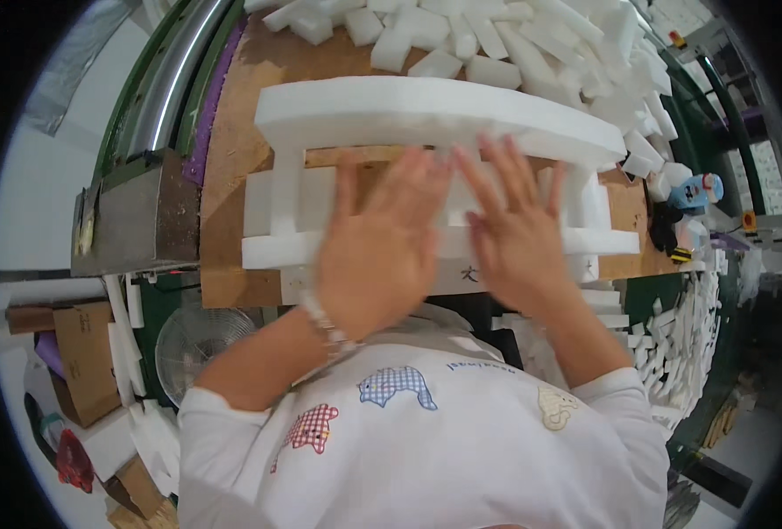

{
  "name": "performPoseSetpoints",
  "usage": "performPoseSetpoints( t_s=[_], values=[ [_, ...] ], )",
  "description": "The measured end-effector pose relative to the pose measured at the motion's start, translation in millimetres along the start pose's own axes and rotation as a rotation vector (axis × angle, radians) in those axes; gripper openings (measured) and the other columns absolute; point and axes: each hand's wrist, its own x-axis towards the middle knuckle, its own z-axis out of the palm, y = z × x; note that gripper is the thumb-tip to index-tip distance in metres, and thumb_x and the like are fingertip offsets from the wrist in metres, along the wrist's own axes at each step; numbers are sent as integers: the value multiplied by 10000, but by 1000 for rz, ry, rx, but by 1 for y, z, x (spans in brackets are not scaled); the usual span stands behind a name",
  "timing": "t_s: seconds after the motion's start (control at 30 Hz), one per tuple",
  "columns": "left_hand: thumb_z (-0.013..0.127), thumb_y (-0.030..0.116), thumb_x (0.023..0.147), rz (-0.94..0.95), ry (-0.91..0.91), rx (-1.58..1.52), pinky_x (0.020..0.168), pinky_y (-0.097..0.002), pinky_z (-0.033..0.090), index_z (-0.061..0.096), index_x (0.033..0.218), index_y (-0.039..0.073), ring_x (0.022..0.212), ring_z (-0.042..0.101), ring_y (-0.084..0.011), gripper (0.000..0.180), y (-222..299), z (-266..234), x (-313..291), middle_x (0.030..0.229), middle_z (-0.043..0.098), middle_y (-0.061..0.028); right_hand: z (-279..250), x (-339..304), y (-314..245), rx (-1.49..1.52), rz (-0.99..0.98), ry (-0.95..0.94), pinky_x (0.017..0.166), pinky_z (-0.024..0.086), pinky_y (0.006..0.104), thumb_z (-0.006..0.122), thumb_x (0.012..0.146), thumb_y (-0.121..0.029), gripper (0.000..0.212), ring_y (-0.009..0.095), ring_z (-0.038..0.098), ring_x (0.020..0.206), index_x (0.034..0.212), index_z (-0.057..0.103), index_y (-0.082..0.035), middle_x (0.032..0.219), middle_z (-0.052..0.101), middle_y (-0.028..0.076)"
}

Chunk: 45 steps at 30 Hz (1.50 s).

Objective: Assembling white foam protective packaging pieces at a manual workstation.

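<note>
A white foam frame (435,110) lies before me on the wooden bench, with a thick far bar, a thinner near bar and short uprights joining them. My left hand (378,234) is over its left-middle part, fingers stretched away from me, a beaded bracelet on the wrist. My right hand (519,225) is beside it over the right-middle part, its fingers spread. Both hands are slightly blurred, and neither holds anything. Whether the palms press on the foam or hover just above it, I cannot tell. Part of the near bar is hidden beneath them.
White foam offcuts (497,40) are heaped at the bench's far side. A metal roller (179,79) runs along the left. A blue bottle (696,190) stands at the right edge. A fan (199,348) and a cardboard box (87,361) are lower left; foam pieces (682,344) lie lower right.
</note>
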Motion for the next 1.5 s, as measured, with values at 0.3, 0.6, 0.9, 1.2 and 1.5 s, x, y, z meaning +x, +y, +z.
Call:
performPoseSetpoints(
  t_s=[0.3,0.6,0.9,1.2,1.5],
  values=[
    [410,250,957,-286,159,-138,1145,-586,113,306,1462,12,1377,359,-307,568,-102,-13,-79,1438,427,-170,-25,-71,220,16,589,-39,1175,103,418,367,999,-428,643,296,118,1455,1523,212,-90,1556,246,117],
    [341,203,1002,-399,862,-814,1006,-460,412,362,1353,-46,1098,579,-306,431,-105,15,-96,1252,529,-240,24,250,67,37,-681,-4,1029,363,427,571,756,51,644,287,461,1228,1350,498,-187,1374,504,45],
    [438,54,926,-497,777,-712,942,-382,466,460,1216,-74,974,629,-276,318,-125,43,-121,1129,603,-223,59,323,30,-226,-643,-365,961,447,407,680,696,12,665,258,557,1139,1322,480,-93,1303,535,63],
    [490,-48,863,-487,680,-843,808,-360,523,510,1187,-42,902,655,-266,324,-134,52,-118,1072,644,-184,-4,383,-203,769,-712,-463,871,498,381,582,923,-239,428,209,573,1084,1309,497,-74,1196,588,113],
    [473,-79,849,-488,661,-874,745,-326,529,580,1100,-40,855,655,-241,275,-139,56,-117,1027,646,-173,-3,441,-145,154,-538,-667,702,520,319,535,906,-331,362,176,596,902,1170,598,-91,1038,631,57]
  ],
)
